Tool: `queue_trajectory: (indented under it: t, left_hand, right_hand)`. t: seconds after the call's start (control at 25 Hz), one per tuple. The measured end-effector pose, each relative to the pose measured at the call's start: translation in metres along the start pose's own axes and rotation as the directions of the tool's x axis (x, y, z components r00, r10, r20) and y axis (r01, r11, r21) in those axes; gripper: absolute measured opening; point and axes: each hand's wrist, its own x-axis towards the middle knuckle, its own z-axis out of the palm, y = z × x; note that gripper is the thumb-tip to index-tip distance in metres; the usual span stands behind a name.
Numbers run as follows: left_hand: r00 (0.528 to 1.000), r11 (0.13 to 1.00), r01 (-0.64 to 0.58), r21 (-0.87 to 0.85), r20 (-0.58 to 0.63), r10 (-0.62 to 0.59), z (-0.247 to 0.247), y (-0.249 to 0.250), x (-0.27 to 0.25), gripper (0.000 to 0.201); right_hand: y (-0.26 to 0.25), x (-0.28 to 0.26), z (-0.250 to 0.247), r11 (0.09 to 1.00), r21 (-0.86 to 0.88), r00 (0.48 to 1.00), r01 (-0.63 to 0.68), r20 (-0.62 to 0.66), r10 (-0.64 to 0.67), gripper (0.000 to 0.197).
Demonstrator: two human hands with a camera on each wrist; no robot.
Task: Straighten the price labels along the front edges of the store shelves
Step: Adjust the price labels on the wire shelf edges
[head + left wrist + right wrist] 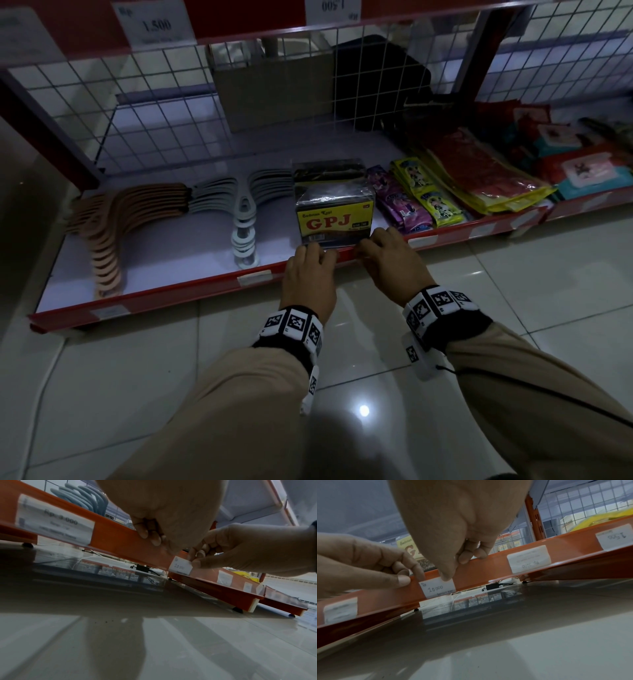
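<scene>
A small white price label [438, 587] marked "10 000" sits on the red front rail [191, 291] of the bottom shelf, below a GPJ box [334, 212]. My right hand [453, 569] pinches the label's top right part, thumb on its face and fingers over the rail; the same pinch on the label [181, 566] shows in the left wrist view. My left hand [410, 577] pinches the rail just left of the label, index tip at its corner. In the head view both hands [317, 255] [364, 248] cover the label.
More labels sit along the rail: one to the left [254, 277], one to the right [423, 241]. Brown hangers [113, 219], white hangers [243, 219] and sachet packs [421, 195] lie on the shelf. An upper shelf with a "1.500" label [156, 24] overhangs. Glossy floor tiles [342, 394] lie below.
</scene>
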Motion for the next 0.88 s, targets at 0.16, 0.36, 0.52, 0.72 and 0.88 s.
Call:
queue_trajectory:
  t: [0.16, 0.36, 0.52, 0.72, 0.88]
  left_hand:
    - [1.0, 1.0, -0.002, -0.022, -0.016, 0.002, -0.001, -0.001, -0.002, 0.029]
    - [1.0, 0.998, -0.017, -0.053, -0.025, 0.016, -0.006, -0.004, -0.01, 0.034]
    - [0.999, 0.999, -0.038, -0.019, 0.03, 0.038, -0.014, -0.004, -0.02, 0.044]
    - [0.996, 0.997, -0.009, 0.082, 0.09, 0.001, -0.034, -0.003, -0.028, 0.04]
    - [0.999, 0.996, -0.052, 0.075, -0.008, 0.053, -0.076, -0.005, -0.014, 0.036]
  right_hand:
    - [0.0, -0.002, 0.0, 1.0, -0.001, 1.0, -0.021, 0.022, 0.021, 0.013]
    - [-0.003, -0.01, -0.004, 0.997, 0.074, 0.999, -0.032, -0.03, 0.034, 0.023]
    - [-0.006, -0.015, -0.012, 0.999, 0.046, 1.0, -0.015, 0.0, 0.015, 0.023]
    - [0.002, -0.024, -0.032, 0.99, 0.105, 0.996, -0.094, 0.003, 0.094, 0.031]
    - [-0.005, -0.013, -0.066, 0.987, 0.151, 0.99, -0.053, -0.12, 0.071, 0.028]
